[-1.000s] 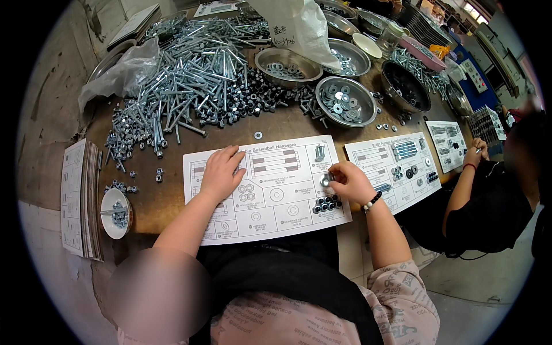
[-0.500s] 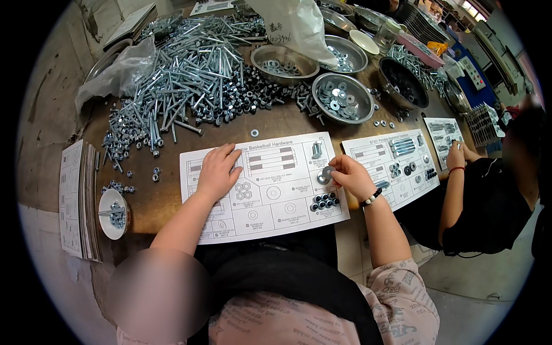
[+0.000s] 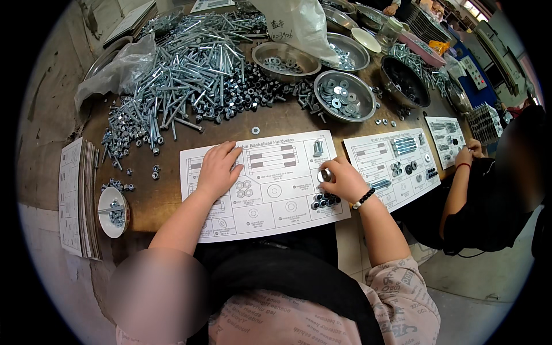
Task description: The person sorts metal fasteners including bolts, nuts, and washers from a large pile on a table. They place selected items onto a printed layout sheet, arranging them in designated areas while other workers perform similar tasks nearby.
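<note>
A white printed hardware sheet lies in front of me at the table's front edge. My left hand rests flat on its upper left part, fingers stretched out, holding nothing. Over its right side my right hand is closed, thumb and fingertips at the edge of a round metal washer; the fingers partly hide it. Just below lie several nuts with dark inserts, grouped on the sheet. Short bolts stand together near its upper right corner.
Beyond the sheet spread piles of long bolts and loose nuts. A steel bowl of washers stands behind my right hand. At right, a co-worker's hands are beside another sheet. A white dish sits at left.
My right hand has come down and slightly right, bringing its washer onto the one on the sheet. The left hand stays put. At right, the co-worker's hands have moved off the far sheet.
</note>
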Motion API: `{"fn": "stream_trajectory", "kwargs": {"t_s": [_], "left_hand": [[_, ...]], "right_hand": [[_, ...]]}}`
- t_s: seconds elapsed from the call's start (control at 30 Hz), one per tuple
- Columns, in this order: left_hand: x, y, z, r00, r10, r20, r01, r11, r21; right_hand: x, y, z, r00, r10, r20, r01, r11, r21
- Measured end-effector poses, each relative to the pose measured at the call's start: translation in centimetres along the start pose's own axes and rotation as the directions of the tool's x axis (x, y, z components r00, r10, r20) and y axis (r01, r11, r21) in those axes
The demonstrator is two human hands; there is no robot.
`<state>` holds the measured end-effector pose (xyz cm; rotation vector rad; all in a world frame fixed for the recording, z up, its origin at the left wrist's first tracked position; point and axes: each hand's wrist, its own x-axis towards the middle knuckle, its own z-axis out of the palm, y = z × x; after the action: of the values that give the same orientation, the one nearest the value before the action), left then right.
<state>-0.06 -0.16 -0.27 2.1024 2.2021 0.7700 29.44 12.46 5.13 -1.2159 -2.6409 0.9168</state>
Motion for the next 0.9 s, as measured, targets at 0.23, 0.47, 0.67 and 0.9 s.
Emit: {"fn": "stream_trajectory", "kwargs": {"t_s": [0.23, 0.47, 0.67, 0.9], "left_hand": [[0.1, 0.1, -0.1, 1.0, -0.007, 0.012, 0.007, 1.0, -0.012], [-0.1, -1.0, -2.0, 0.98, -0.194, 0.034, 0.18, 0.813, -0.553], [-1.6, -4.3, -4.7, 0.939, -0.339, -0.056, 0.255, 0.798, -0.546], [-1.1, -12.3, -8.2, 0.858, -0.471, -0.207, 0.391, 0.858, -0.333]], "right_hand": [[0.1, 0.5, 0.7, 0.999, -0.044, -0.024, 0.041, 0.995, -0.09], [0.6, -2.1, -0.2, 0.991, -0.019, -0.136, 0.021, 1.0, 0.016], [3.5, -6.9, 3.2, 0.978, -0.207, -0.025, 0.208, 0.977, 0.036], [6.0, -11.6, 9.0, 0.923, -0.331, 0.195, 0.318, 0.943, 0.094]]}}
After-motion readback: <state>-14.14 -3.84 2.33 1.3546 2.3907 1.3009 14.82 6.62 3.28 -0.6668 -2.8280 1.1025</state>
